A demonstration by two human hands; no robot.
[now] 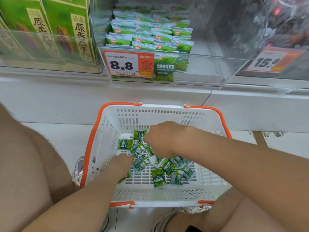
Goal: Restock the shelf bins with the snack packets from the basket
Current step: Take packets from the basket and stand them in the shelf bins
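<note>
Green packets [158,177] low in basket [158,107]; my right hand [160,139] grabs bunch for bin [200,64], left hand [121,163] grip unclear.

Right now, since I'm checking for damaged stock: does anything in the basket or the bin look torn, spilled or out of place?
Nothing looks torn or spilled. The packets in the basket lie jumbled, some face down; those in the clear bin fill only its left side.
</note>
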